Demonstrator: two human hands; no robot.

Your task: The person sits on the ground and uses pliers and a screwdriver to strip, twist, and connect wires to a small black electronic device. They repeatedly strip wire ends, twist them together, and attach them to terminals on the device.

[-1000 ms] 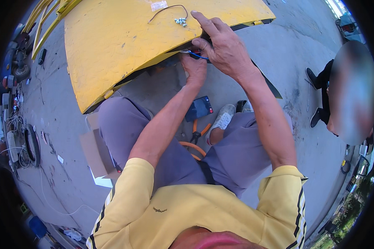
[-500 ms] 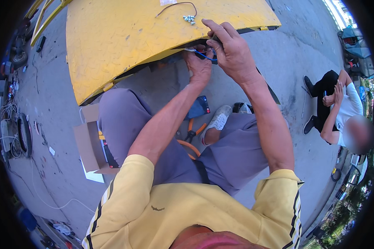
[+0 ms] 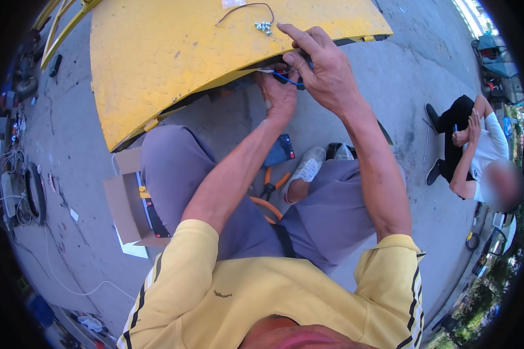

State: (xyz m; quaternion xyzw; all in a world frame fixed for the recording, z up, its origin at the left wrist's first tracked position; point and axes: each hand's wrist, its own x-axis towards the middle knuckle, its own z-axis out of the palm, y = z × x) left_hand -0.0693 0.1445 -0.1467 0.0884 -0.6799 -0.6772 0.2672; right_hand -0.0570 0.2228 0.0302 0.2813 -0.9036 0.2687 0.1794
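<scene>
My left hand (image 3: 278, 98) reaches to the front edge of a yellow metal plate (image 3: 180, 52), its fingers bent and closed beside a thin blue wire (image 3: 286, 78). A short white wire end shows by those fingertips; what they grip is hidden under the edge. Just to the right, my right hand (image 3: 327, 72) is raised at the same spot. Its thumb and curled fingers close on a small dark thing I cannot make out, while the index finger points out over the plate. Several silver screws (image 3: 264, 27) and a brown wire (image 3: 244, 7) lie on the plate.
Between my legs lie orange-handled pliers (image 3: 268, 187) and a dark blue box (image 3: 280, 149). An open cardboard box (image 3: 122, 200) stands by my left knee. At the right a person (image 3: 477, 148) squats near a thin rod (image 3: 427, 141). Tyres (image 3: 35, 192) and cables are at far left.
My right hand has shifted slightly left, with its index finger lower over the plate. The left hand stays nearly in place by the blue wire.
</scene>
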